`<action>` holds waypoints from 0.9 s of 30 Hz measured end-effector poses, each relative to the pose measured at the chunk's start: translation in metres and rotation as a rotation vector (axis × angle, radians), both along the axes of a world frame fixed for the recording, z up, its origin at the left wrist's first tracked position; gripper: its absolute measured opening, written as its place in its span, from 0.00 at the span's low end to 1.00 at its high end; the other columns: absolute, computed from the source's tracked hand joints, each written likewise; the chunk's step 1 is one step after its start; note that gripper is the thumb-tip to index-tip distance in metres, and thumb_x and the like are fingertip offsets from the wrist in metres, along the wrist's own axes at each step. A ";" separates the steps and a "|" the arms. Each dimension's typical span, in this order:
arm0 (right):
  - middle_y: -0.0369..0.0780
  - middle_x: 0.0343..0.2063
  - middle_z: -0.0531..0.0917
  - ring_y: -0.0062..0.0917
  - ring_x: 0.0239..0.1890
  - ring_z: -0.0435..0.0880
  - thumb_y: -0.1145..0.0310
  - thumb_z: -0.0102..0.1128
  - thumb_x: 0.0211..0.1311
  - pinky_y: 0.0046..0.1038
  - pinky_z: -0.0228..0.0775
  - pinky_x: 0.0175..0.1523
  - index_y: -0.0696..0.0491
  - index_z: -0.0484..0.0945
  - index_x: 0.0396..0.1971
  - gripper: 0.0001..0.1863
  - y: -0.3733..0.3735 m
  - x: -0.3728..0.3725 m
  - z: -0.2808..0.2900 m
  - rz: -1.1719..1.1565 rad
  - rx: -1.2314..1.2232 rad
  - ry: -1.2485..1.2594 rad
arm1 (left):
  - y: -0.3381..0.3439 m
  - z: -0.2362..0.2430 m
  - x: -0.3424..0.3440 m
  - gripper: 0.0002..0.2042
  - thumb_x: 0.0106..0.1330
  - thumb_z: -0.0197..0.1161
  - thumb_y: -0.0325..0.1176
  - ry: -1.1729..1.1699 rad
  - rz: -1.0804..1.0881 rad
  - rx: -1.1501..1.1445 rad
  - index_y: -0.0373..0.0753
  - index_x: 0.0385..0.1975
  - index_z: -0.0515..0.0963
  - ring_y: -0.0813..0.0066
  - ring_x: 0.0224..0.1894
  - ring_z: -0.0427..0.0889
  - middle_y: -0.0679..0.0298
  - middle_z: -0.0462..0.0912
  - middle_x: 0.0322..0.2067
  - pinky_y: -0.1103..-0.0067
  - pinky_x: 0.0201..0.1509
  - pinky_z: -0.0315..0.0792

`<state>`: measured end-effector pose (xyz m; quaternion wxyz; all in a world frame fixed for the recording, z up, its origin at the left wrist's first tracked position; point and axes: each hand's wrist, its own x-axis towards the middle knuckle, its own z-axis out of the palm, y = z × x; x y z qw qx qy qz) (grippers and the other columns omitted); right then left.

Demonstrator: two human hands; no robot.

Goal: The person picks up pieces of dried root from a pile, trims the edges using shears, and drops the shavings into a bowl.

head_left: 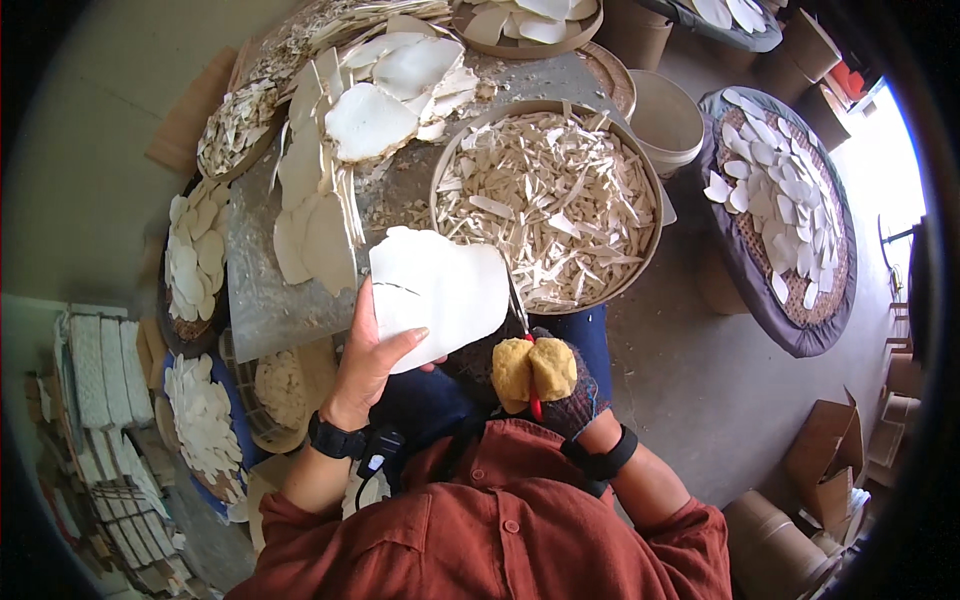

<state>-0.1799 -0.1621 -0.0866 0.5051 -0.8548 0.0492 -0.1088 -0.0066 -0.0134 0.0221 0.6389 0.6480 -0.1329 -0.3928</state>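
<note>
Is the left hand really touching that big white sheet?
Touching. The head view shows it plainly: the left hand holds the white sheet at its lower left, with the thumb lying over the face turned up to the camera.

I count one round tray of chips (659, 220), and on the worker's side of it one large white slice (440, 295), one pair of scissors (519, 305), two yellow pads (513, 375), two black wristbands (338, 437), one bare hand (362, 358) and one gloved hand (577, 400). To that tray's right: one pale bucket (667, 115), then one cloth-rimmed tray (790, 328) whose slices (795, 190) overlap too much to count.
</note>
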 end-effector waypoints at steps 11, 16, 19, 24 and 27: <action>0.41 0.40 0.78 0.33 0.43 0.76 0.66 0.51 0.57 0.29 0.68 0.50 0.52 0.73 0.43 0.13 -0.005 0.002 -0.004 0.011 0.156 0.013 | 0.007 -0.015 0.013 0.32 0.53 0.61 0.25 -0.183 0.070 -0.122 0.36 0.58 0.54 0.72 0.45 0.74 0.59 0.69 0.48 0.78 0.47 0.73; 0.43 0.37 0.80 0.31 0.42 0.79 0.71 0.48 0.59 0.27 0.69 0.48 0.57 0.75 0.40 0.11 0.010 0.004 0.004 -0.056 0.596 0.026 | -0.009 -0.041 -0.011 0.18 0.58 0.57 0.23 0.054 0.550 -0.334 0.34 0.49 0.67 0.72 0.46 0.74 0.60 0.73 0.45 0.78 0.52 0.70; 0.42 0.40 0.79 0.30 0.43 0.78 0.70 0.47 0.60 0.27 0.69 0.49 0.56 0.73 0.43 0.13 0.010 0.003 0.007 0.036 0.021 -0.047 | -0.031 -0.038 -0.031 0.17 0.59 0.58 0.25 0.133 0.561 -0.289 0.33 0.48 0.68 0.73 0.46 0.74 0.61 0.74 0.44 0.76 0.50 0.71; 0.40 0.43 0.77 0.27 0.46 0.76 0.70 0.52 0.59 0.27 0.67 0.52 0.56 0.71 0.46 0.15 0.008 0.000 -0.004 0.052 0.428 0.089 | -0.037 -0.045 -0.011 0.16 0.58 0.58 0.24 0.070 0.364 -0.224 0.32 0.48 0.69 0.74 0.44 0.76 0.61 0.75 0.44 0.78 0.48 0.72; 0.42 0.37 0.79 0.34 0.41 0.77 0.65 0.55 0.54 0.29 0.70 0.46 0.52 0.75 0.38 0.12 0.005 0.001 -0.005 -0.015 0.791 0.083 | -0.037 -0.045 -0.011 0.17 0.58 0.58 0.24 0.019 0.273 -0.188 0.32 0.48 0.69 0.75 0.45 0.76 0.61 0.75 0.44 0.79 0.47 0.72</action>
